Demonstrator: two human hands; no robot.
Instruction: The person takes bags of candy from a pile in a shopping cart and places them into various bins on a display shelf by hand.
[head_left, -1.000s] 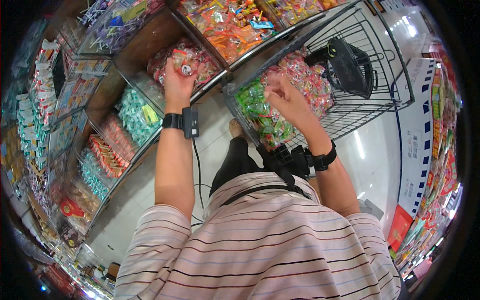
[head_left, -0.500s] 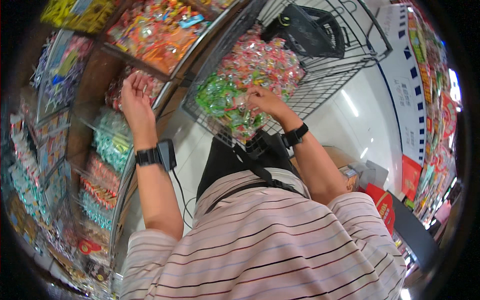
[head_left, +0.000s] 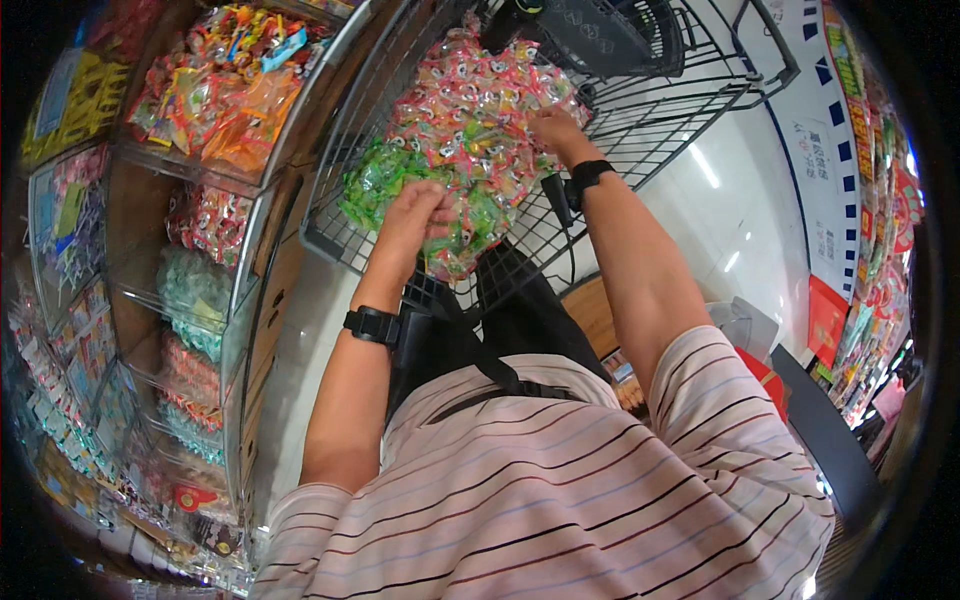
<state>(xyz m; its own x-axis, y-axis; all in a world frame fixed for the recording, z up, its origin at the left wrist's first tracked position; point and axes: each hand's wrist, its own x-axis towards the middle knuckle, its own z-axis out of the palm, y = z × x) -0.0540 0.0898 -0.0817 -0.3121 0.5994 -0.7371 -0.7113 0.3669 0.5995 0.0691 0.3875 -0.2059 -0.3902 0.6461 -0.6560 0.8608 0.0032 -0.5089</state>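
Green clear-wrapped sweets (head_left: pixel 372 185) lie leftmost in the black wire shopping cart (head_left: pixel 322 247), its mesh walls presumably containing the heap; at their edge the left hand (head_left: pixel 420 212) curves inward, fingers slightly apart. Red-and-clear wrapped sweets (head_left: pixel 470 95) follow, then the right hand (head_left: pixel 559 133), forearm slanting leftward, fingers bent; whether clamped cannot be told.

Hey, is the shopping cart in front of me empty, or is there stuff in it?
Not empty: inside the cart, a heap of red-and-clear wrapped pieces shows, with green wrapped pieces beside it.
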